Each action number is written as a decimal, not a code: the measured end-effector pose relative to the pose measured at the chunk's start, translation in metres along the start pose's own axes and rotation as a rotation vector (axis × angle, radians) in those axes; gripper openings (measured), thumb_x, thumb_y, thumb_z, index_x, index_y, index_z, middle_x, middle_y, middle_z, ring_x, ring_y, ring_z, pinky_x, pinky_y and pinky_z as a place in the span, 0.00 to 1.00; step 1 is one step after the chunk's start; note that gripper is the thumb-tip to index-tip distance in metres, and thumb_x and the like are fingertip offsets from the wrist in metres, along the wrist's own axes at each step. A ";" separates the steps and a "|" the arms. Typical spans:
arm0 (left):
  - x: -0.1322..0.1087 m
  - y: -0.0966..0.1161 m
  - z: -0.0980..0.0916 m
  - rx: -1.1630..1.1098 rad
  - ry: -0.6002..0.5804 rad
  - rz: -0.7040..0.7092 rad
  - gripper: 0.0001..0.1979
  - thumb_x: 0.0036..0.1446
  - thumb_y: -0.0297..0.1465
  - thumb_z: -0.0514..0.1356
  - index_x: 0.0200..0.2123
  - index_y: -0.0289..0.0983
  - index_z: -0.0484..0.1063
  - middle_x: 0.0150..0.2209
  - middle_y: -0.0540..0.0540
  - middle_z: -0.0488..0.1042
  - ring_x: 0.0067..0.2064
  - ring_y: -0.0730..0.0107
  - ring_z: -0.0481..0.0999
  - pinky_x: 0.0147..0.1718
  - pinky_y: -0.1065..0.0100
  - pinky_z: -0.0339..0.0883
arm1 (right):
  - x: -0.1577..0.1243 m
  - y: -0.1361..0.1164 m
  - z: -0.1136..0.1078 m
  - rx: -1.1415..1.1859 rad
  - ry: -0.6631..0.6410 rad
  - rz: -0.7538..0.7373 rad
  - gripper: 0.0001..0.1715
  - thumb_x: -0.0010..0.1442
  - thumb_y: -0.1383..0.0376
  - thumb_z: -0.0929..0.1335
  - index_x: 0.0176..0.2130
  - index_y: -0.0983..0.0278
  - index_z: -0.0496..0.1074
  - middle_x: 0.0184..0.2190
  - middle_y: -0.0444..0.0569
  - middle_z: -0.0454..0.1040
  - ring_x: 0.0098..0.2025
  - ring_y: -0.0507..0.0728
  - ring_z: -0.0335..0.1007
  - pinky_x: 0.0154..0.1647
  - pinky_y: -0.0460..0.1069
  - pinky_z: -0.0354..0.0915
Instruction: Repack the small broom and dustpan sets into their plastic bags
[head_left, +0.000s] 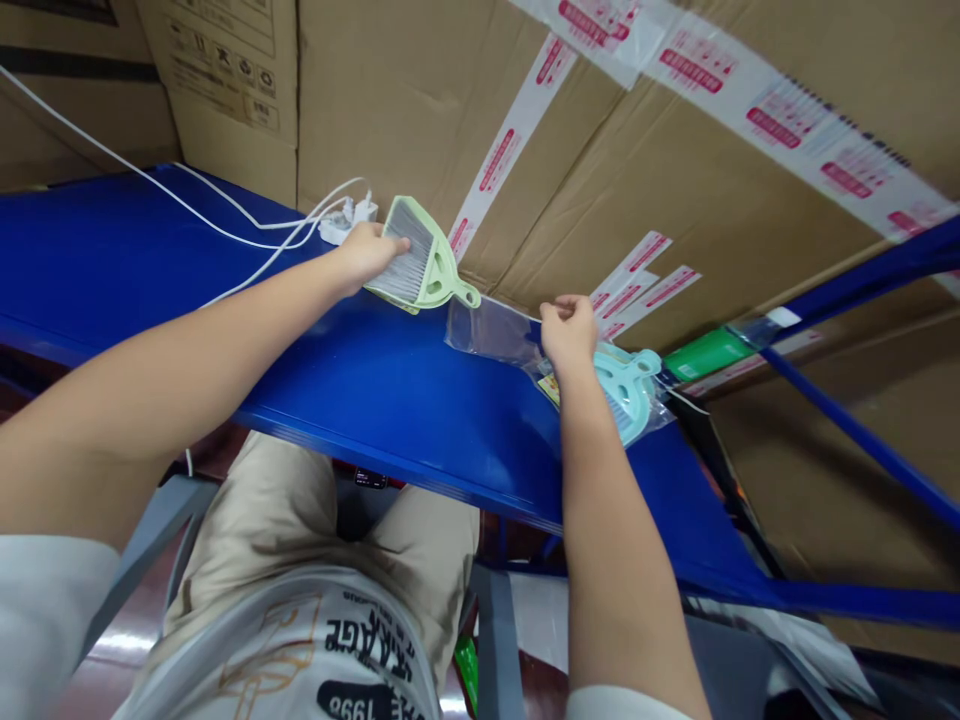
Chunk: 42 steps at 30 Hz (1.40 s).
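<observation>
A light green dustpan (pixel 442 285) with a grey-bristled hand brush (pixel 409 262) nested in it is held upright at the cardboard, my left hand (pixel 373 255) closed on its wide end, thumb over the bristles. Between my hands, a clear plastic bag (pixel 495 332) lies on the blue tabletop. My right hand (pixel 570 332) has its fingers curled together at the bag's right part and appears to pinch its edge; the fingertips are partly hidden. Just right of that wrist rests a light blue dustpan and brush set (pixel 626 385) in clear wrapping, partly covered by my forearm.
Large taped cardboard boxes (pixel 420 110) stand along the back of the blue table (pixel 420 400). White cables (pixel 255 240) run to a power strip (pixel 347 218) at the left. A green-wrapped item (pixel 709 353) lies by the blue metal frame (pixel 847 435) at the right.
</observation>
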<state>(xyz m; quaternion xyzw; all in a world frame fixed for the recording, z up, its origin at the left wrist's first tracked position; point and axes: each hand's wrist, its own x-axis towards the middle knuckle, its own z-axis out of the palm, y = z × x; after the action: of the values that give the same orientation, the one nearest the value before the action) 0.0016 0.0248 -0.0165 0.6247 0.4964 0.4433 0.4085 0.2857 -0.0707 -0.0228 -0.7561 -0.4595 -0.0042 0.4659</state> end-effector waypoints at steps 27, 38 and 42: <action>-0.004 -0.002 0.010 0.039 -0.075 -0.027 0.14 0.57 0.29 0.66 0.47 0.35 0.83 0.42 0.39 0.84 0.51 0.51 0.84 0.52 0.53 0.77 | -0.023 -0.006 0.011 -0.227 -0.253 -0.294 0.16 0.57 0.54 0.74 0.30 0.56 0.65 0.37 0.55 0.76 0.49 0.68 0.73 0.59 0.64 0.68; -0.015 0.009 0.011 0.037 -0.069 -0.060 0.13 0.58 0.28 0.65 0.46 0.35 0.83 0.44 0.38 0.85 0.51 0.49 0.84 0.55 0.50 0.76 | -0.061 -0.026 0.041 -0.310 -0.340 -0.252 0.14 0.55 0.65 0.73 0.41 0.58 0.67 0.36 0.58 0.79 0.45 0.72 0.79 0.49 0.64 0.73; -0.012 0.008 0.010 0.043 -0.047 -0.053 0.12 0.59 0.29 0.66 0.46 0.35 0.83 0.45 0.38 0.85 0.52 0.50 0.84 0.54 0.51 0.76 | -0.056 -0.018 0.042 -0.271 -0.318 -0.285 0.15 0.53 0.66 0.73 0.40 0.57 0.67 0.31 0.55 0.77 0.41 0.71 0.78 0.46 0.64 0.74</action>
<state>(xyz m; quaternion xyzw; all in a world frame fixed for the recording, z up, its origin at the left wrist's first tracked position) 0.0118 0.0106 -0.0132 0.6303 0.5123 0.4069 0.4181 0.2236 -0.0768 -0.0583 -0.7302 -0.6244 -0.0123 0.2770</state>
